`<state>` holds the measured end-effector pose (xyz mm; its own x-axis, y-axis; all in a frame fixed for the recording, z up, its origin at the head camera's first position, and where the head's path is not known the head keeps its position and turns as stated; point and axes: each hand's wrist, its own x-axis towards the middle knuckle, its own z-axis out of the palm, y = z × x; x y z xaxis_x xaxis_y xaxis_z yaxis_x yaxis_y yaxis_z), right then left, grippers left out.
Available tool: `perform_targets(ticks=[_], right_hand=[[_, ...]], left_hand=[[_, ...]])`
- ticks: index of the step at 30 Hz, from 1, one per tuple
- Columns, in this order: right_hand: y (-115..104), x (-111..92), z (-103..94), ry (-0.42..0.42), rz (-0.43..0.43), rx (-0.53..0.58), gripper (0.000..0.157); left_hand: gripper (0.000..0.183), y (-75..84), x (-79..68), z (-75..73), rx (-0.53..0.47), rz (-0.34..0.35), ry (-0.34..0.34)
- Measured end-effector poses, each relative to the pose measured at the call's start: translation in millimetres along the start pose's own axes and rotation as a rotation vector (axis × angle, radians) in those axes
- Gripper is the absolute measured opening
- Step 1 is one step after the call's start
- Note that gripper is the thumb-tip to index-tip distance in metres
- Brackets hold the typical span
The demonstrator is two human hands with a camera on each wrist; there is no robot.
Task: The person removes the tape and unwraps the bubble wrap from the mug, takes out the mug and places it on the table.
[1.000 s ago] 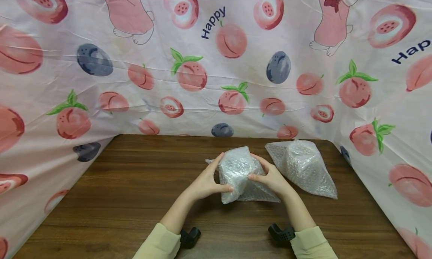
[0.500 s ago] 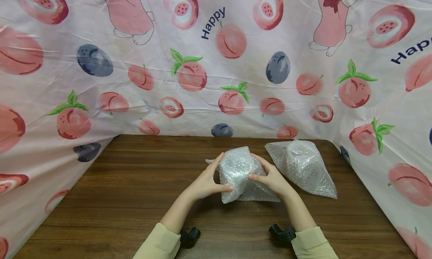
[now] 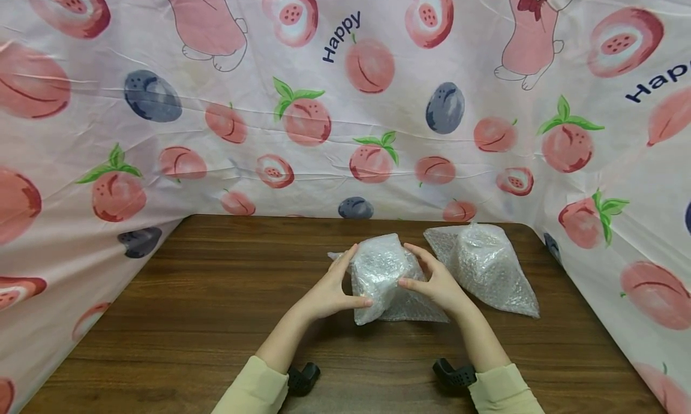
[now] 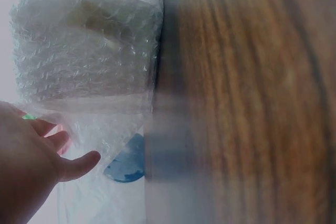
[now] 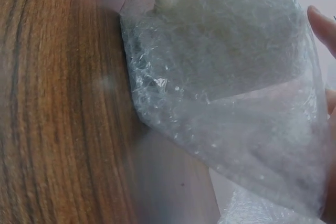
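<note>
A bubble-wrap bag [image 3: 379,270] stands bunched at the middle of the table, with a pale item inside blurred by the wrap. My left hand [image 3: 326,291] is at its left side, fingers and thumb spread wide, the thumb tip overlapping the lower front. On the other side, my right hand [image 3: 439,285] has its thumb at the front of the bag and its fingertips right at the upper edge. Through the film in the right wrist view, a greenish-grey shape shows in the bubble-wrap bag [image 5: 220,51]. The left wrist view has the left hand [image 4: 39,161] just below the bag's bulky part.
A second bubble-wrap bag [image 3: 483,264] lies at the back right of the dark wooden table [image 3: 227,294], close behind the right hand. Fruit-printed cloth [image 3: 324,102] encloses the table at the back and both sides. Black wrist cameras [image 3: 304,378] sit on both wrists.
The right hand and forearm have shifted slightly to the right, its fingertips easing outward from the bag. The left hand and both bags stay almost unmoved.
</note>
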<state>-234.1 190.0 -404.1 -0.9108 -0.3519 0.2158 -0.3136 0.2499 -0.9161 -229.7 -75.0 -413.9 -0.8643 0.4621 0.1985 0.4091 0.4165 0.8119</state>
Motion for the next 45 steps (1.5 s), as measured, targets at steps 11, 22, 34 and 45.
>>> perform_targets(ticks=[11,22,34,45], right_hand=[[-10,-4,1.3,0.035,-0.111,-0.065,0.056],[-24,-9,14.9,0.237,-0.133,-0.194,0.036],[-27,-19,24.3,0.340,-0.076,-0.156,0.024],[-26,-23,33.5,0.347,-0.056,-0.174,0.015]], left_hand=[[0.120,6.1,-3.4,0.8,0.025,-0.045,0.006],[0.117,2.7,-4.3,1.1,0.034,-0.032,-0.006],[0.114,0.1,-5.5,0.6,0.026,-0.036,-0.033],[0.112,-0.2,-6.5,0.3,0.011,-0.045,-0.049]])
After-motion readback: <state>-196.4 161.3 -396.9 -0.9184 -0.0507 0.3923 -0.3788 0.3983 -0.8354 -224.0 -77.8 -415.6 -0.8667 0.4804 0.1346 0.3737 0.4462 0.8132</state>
